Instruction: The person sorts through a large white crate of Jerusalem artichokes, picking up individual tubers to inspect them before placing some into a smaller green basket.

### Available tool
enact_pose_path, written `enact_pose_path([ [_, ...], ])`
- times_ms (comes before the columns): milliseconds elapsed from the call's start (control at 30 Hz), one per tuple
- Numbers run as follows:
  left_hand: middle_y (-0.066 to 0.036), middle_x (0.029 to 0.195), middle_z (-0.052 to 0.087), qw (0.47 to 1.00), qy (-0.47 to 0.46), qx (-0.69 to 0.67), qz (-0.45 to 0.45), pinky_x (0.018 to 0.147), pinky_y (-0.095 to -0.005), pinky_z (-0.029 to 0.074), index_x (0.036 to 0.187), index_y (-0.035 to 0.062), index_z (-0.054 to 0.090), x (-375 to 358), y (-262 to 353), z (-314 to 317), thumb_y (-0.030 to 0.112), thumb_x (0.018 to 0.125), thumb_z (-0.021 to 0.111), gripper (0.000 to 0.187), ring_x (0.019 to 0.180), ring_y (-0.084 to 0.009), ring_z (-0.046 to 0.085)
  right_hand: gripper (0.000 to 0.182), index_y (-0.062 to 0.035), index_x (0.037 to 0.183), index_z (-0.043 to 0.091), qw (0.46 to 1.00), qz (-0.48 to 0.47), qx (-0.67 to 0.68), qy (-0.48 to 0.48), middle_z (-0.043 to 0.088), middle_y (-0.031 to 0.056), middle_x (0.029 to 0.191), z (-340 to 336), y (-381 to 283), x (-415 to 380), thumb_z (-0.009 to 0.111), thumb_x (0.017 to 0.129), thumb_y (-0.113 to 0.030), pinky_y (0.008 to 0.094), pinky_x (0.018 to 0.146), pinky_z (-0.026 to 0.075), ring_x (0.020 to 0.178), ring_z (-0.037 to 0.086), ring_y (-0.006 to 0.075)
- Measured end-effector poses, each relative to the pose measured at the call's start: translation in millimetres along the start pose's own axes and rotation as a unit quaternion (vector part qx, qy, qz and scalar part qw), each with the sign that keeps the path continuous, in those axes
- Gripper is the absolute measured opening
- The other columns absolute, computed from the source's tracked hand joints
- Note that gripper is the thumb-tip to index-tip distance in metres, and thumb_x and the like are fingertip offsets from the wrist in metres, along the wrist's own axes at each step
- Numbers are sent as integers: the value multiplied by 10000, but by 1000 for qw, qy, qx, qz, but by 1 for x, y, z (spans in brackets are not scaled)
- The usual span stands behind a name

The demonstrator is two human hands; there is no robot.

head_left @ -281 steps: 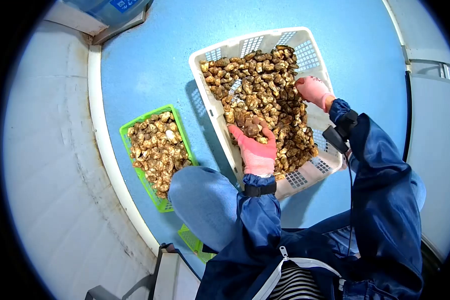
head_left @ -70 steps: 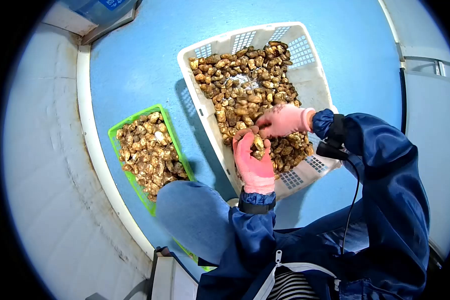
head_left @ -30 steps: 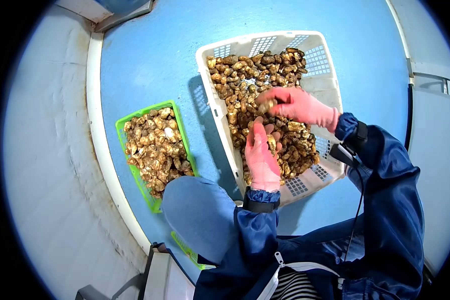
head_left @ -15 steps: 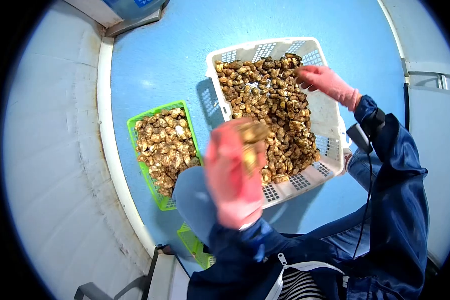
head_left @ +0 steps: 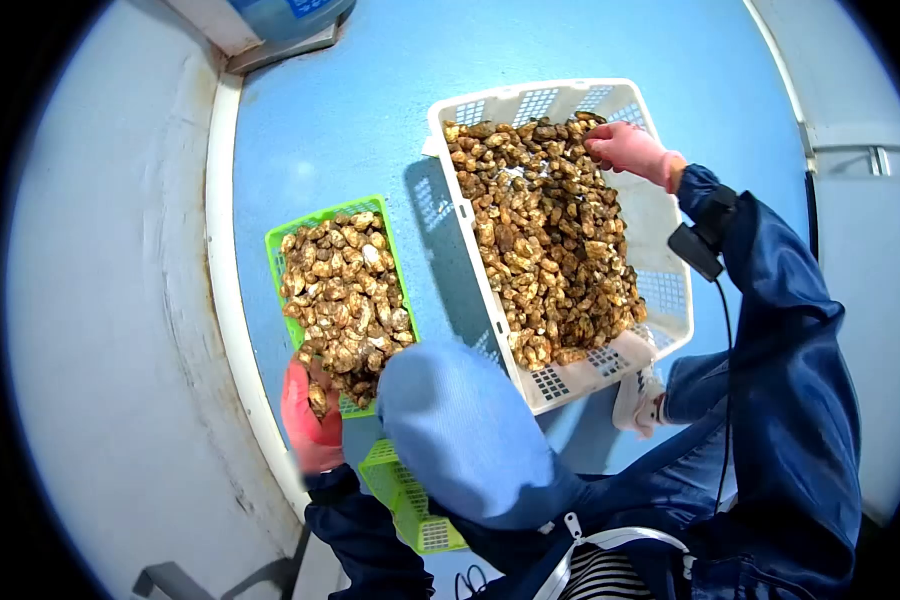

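Brown-and-cream oysters (head_left: 535,235) fill much of a large white crate (head_left: 670,240). More oysters (head_left: 335,285) are heaped in a smaller green basket (head_left: 273,262) to its left. My left hand (head_left: 313,425), in a pink glove, is at the near left corner of the green basket, closed around oysters (head_left: 317,400) at the edge of the heap. At the far right of the white crate, my right hand (head_left: 625,148), also gloved in pink, has its fingers pinched on an oyster at the pile's edge; the fingertips are partly hidden.
Another green basket (head_left: 410,500) sits beside my bent knee (head_left: 460,425), which stands between the containers. The floor (head_left: 370,130) is blue. A pale wall (head_left: 120,270) runs along the left. A cable (head_left: 727,400) hangs from the device on my right wrist.
My left hand has moved with oysters from beside the white crate, left and down to the green basket. My right hand stays at the crate's far right, its fingers now lower against the pile.
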State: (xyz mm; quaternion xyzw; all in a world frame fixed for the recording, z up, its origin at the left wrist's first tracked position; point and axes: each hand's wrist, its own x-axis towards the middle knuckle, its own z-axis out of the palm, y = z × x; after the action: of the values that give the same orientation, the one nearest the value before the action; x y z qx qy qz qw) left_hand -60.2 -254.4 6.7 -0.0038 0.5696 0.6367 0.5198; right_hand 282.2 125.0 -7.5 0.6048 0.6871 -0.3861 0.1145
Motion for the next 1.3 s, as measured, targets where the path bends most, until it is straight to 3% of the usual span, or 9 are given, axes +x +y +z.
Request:
enact_pose_path([
  [100, 25, 841, 513, 996, 23, 72, 41, 507, -173, 324, 1185, 4, 517, -2, -28, -27, 258, 959, 503, 341, 643, -40, 442, 409, -12, 1052, 646, 991, -5, -130, 39, 680, 161, 931, 31, 12, 53, 517, 870, -355, 378, 812, 502, 849, 657, 290],
  [367, -5, 792, 577, 967, 177, 172, 59, 524, -201, 371, 1177, -5, 533, 8, -60, -15, 230, 905, 597, 365, 627, -64, 497, 417, -24, 988, 686, 940, -48, -296, 162, 687, 139, 960, 69, 33, 100, 547, 837, -387, 371, 789, 526, 885, 664, 288],
  [433, -42, 902, 600, 954, 157, 250, 52, 612, -226, 429, 1208, -8, 519, 13, -60, -20, 241, 903, 607, 404, 716, -89, 537, 402, -1, 908, 692, 957, -236, -167, 33, 686, 114, 783, 50, 40, 94, 610, 808, -382, 380, 677, 546, 717, 668, 241],
  [567, -105, 1103, 572, 841, 181, 481, 170, 802, -252, 465, 1283, -29, 464, 7, -33, 34, 293, 937, 556, 481, 970, -140, 557, 256, -4, 1021, 654, 949, -89, 198, -231, 665, 55, 749, 27, 5, 22, 630, 860, -201, 224, 528, 527, 603, 630, 110],
  [633, -158, 1254, 501, 902, 79, 354, 234, 906, -317, 462, 1309, -34, 429, -5, -19, 101, 287, 952, 527, 490, 1117, -201, 518, 276, -12, 1048, 635, 934, -112, 211, -266, 672, 58, 809, 13, -3, -5, 615, 878, -229, 228, 565, 530, 654, 650, 111],
  [833, -155, 1216, 544, 943, -321, 54, -71, 826, -279, 508, 1407, -31, 290, 36, -83, 187, 310, 910, 595, 676, 1060, -228, 577, 303, 8, 1105, 622, 881, -210, 232, -354, 656, 36, 816, 14, -30, -55, 598, 868, -180, 212, 629, 523, 681, 623, 88],
  [967, -132, 1132, 585, 954, -262, 137, -58, 634, -214, 464, 1378, -18, 352, 40, -111, 199, 257, 937, 567, 563, 819, -107, 583, 339, -23, 1114, 629, 903, -210, 168, -334, 661, 33, 788, 20, -26, -58, 609, 859, -245, 221, 623, 519, 674, 623, 84],
  [1067, -152, 1074, 592, 963, -204, 160, -81, 642, -210, 445, 1342, -24, 393, 31, -120, 196, 241, 951, 540, 495, 748, -100, 531, 341, -34, 989, 681, 949, -271, -122, -107, 681, 96, 817, 22, -2, -21, 529, 853, -307, 337, 677, 543, 694, 658, 186],
  [1300, -129, 1140, 563, 963, -242, 12, -115, 730, -216, 460, 1327, 6, 409, 30, -122, 186, 203, 938, 553, 459, 1002, -190, 565, 245, -82, 931, 721, 829, -178, -529, -28, 704, 70, 900, 90, 32, 27, 715, 688, -109, 354, 627, 532, 823, 686, 222],
])
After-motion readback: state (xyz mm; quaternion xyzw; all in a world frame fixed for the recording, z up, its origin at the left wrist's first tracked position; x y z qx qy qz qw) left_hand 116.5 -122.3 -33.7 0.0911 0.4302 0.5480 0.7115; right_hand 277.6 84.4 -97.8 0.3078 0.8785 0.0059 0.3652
